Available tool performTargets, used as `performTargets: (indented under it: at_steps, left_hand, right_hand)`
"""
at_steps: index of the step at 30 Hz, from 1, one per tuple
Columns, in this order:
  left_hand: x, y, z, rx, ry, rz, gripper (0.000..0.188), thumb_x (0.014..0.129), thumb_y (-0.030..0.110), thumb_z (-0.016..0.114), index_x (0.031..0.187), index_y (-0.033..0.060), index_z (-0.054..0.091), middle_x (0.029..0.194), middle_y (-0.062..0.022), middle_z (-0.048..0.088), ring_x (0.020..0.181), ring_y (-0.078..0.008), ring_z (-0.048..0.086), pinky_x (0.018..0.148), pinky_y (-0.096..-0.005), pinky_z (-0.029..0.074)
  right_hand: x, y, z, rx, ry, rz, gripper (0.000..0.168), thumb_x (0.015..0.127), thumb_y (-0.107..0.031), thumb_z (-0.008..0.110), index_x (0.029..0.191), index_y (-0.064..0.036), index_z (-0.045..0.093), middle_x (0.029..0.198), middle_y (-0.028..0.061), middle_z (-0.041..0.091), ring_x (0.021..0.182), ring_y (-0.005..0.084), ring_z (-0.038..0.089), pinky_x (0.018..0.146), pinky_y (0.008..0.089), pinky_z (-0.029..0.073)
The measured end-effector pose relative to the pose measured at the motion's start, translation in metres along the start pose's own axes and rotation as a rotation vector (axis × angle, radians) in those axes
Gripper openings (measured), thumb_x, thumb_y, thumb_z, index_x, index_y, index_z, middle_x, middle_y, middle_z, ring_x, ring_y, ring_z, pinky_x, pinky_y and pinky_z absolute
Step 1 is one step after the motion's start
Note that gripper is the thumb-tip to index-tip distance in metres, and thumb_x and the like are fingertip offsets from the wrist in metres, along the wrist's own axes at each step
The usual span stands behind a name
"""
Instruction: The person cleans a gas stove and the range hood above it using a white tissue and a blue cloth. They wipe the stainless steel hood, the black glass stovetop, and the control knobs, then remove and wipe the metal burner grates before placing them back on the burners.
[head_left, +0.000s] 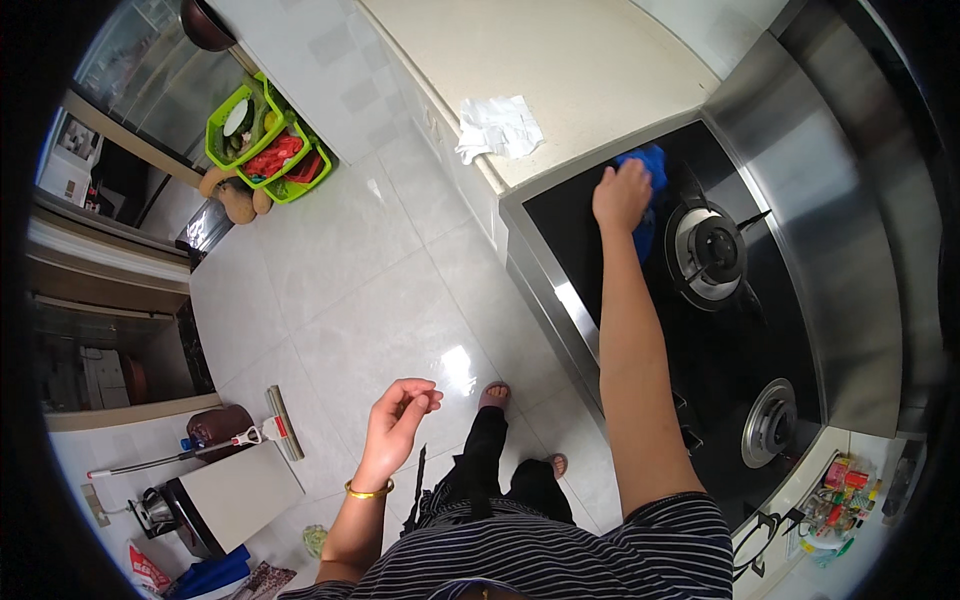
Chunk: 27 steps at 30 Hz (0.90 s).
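Observation:
My right hand (623, 196) presses a blue cloth (651, 166) onto the black cooktop (571, 204), left of the larger gas burner (707, 253). Part of the cloth is hidden under the hand and forearm. My left hand (405, 411) hangs over the floor with its fingers loosely curled, and I see nothing in it. A gold-coloured bangle (369, 491) is on that wrist. The smaller burner (770, 424) lies nearer my body at the right. Crumpled white tissue (500, 127) rests on the corner of the pale countertop (592, 71).
A black pan support (757, 541) and packets (840, 499) lie at the lower right. Green baskets (289, 191) of vegetables and squashes (235, 201) are on the floor. A mop (285, 422) and a white box-like appliance (240, 495) stand at the left.

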<state>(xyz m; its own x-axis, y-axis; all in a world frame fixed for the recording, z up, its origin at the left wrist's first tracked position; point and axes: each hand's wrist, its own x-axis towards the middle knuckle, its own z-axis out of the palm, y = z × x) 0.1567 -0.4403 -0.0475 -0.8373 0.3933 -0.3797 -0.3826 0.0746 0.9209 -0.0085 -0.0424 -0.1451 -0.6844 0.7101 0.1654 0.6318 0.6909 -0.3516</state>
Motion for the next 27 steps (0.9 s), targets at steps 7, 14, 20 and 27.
performTargets:
  at_steps: [7,14,20,27]
  left_hand:
    - [0.023,0.011,0.028,0.027,-0.157,0.007,0.018,0.095,0.006,0.049,0.11,-0.0026,0.055,0.099,-0.0079,0.063,0.093,-0.0136,0.059,0.086,-0.0274,0.048]
    - [0.025,0.015,0.087,0.115,-0.443,0.036,0.019,0.096,0.007,0.048,0.111,-0.0023,0.055,0.098,-0.0069,0.063,0.091,-0.0124,0.058,0.086,-0.0265,0.046]
    - [0.017,-0.003,0.132,0.211,-0.653,-0.027,0.02,0.096,0.009,0.049,0.111,-0.0017,0.056,0.097,-0.0068,0.063,0.09,-0.0124,0.059,0.085,-0.0263,0.047]
    - [0.018,-0.008,0.154,0.23,-0.767,-0.002,0.02,0.096,0.009,0.049,0.112,-0.0006,0.056,0.099,-0.0071,0.063,0.093,-0.0124,0.059,0.085,-0.0259,0.047]
  right_hand:
    - [-0.102,-0.032,0.001,0.364,-0.092,-0.664,0.031,0.086,-0.009,0.051,0.116,-0.004,0.06,0.125,0.0102,0.056,0.121,0.0283,0.047,0.104,0.039,0.035]
    - [-0.254,0.076,-0.077,0.226,-0.027,-0.419,0.038,0.083,-0.003,0.052,0.119,-0.007,0.059,0.129,0.0065,0.053,0.122,0.0295,0.046,0.105,0.042,0.034]
    - [-0.41,0.221,-0.154,-0.048,0.055,-0.114,0.039,0.08,-0.003,0.051,0.118,-0.01,0.058,0.125,0.0102,0.055,0.117,0.0325,0.05,0.102,0.0454,0.035]
    - [-0.522,0.385,-0.24,-0.323,0.297,0.529,0.031,0.086,0.001,0.046,0.115,0.001,0.059,0.116,0.0169,0.06,0.107,0.0324,0.055,0.097,0.0386,0.039]
